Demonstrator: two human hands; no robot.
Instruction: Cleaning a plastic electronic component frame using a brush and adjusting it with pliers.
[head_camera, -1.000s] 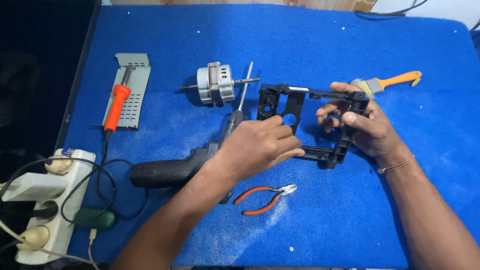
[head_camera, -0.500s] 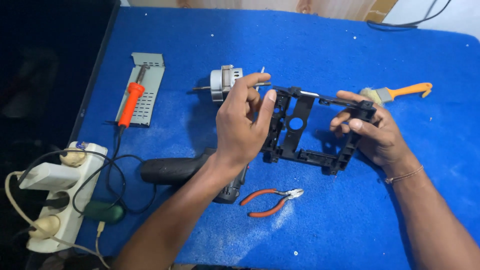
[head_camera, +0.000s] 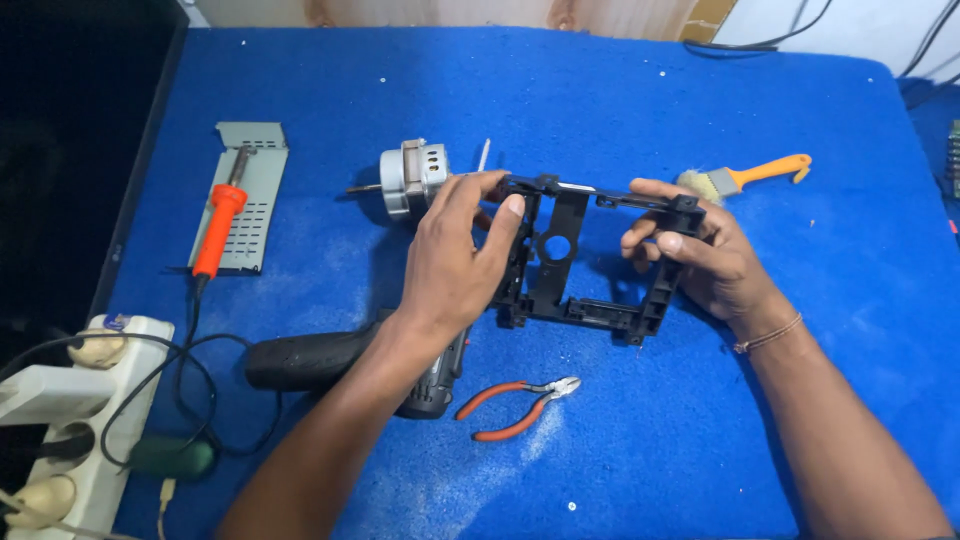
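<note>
Over the middle of the blue table (head_camera: 760, 420): black plastic frame (head_camera: 560, 300) now lifted and tilted upright between 2 hands, no longer lying low as 1 second ago. Left hand (head_camera: 455, 265) moved up from the frame's lower left area to its top-left corner, fingers curled over the top bar, thumb pressing the front. Right hand (head_camera: 700, 255) kept at the top-right corner, thumb and forefinger pinching the bar end, remaining fingers wrapped behind the right upright. Judging from this: frame raised for turning or closer inspection, with both hands sharing the weight.

Frame: rigid moulded plastic, matte black, rectangular, with a central vertical rib carrying a round hole, ribbed lower rail, small lugs at the corners. Just behind the left hand, a small electric motor (head_camera: 412, 178): silver metal casing, cylindrical, thin shaft poking left. Near the forearm, a black power drill (head_camera: 320, 360), rubbery grip, partly hidden. Below the frame, orange-handled cutting pliers (head_camera: 515, 408), jaws slightly parted. Far right, a paintbrush (head_camera: 745, 176) with orange handle and pale bristles. At left, an orange soldering iron (head_camera: 220, 222) resting on a grey perforated metal plate (head_camera: 262, 215); white power strip (head_camera: 75, 420) at the edge, cables tangled. Table covering: fuzzy, felt-like, dotted with pale specks.
</note>
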